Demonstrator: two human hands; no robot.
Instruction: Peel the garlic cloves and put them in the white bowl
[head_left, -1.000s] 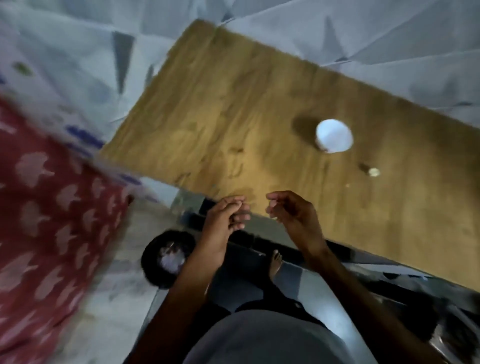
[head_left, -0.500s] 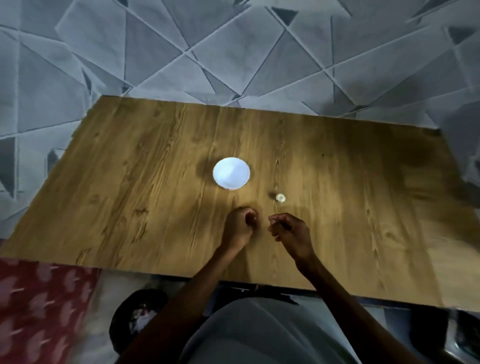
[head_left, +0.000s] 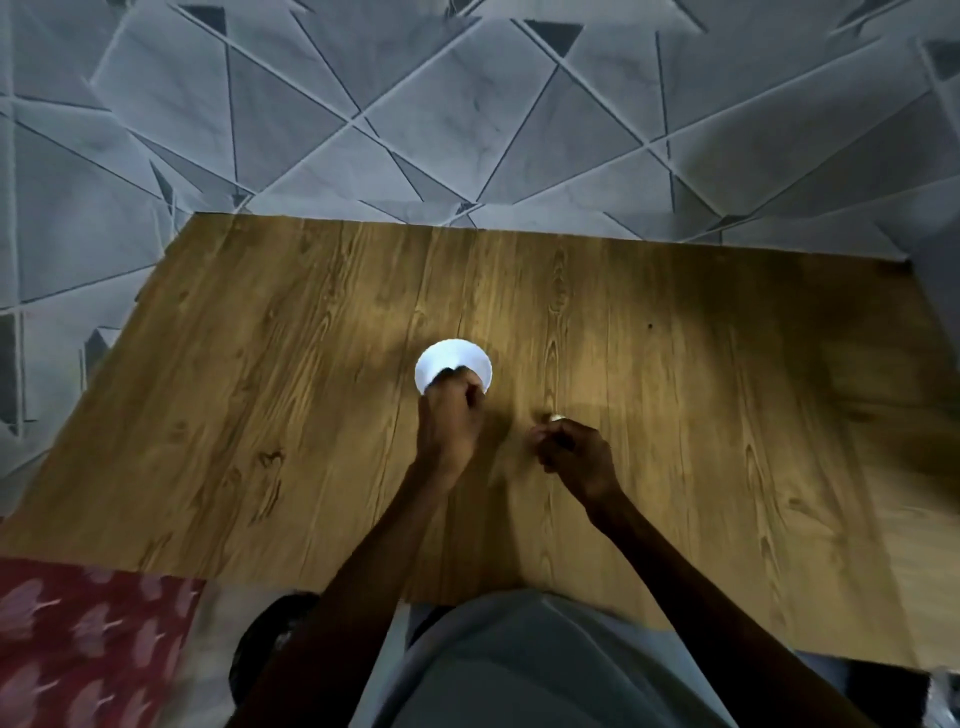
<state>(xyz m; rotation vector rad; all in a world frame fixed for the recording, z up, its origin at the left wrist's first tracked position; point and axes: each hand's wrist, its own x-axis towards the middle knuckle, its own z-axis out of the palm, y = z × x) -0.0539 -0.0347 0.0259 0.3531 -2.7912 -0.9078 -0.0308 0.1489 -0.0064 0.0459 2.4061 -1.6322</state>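
A small white bowl (head_left: 451, 358) stands in the middle of the wooden table (head_left: 291, 415). My left hand (head_left: 449, 415) reaches over the bowl's near rim with curled fingers. They cover part of the rim, and anything they may hold is hidden. A small pale garlic clove (head_left: 556, 417) lies on the table to the right of the bowl. My right hand (head_left: 574, 454) is right against the clove, fingers curled. The dim light hides whether it pinches the clove.
A wall with a grey geometric pattern (head_left: 467, 114) rises behind the table. A dark round bin (head_left: 270, 639) stands on the floor under the near edge, beside a red patterned cloth (head_left: 88, 644). My grey-clothed lap (head_left: 519, 670) fills the bottom centre.
The view swung up from the floor to the table. My left hand moved forward to the bowl's near rim. My right hand moved up to the clove on the table.
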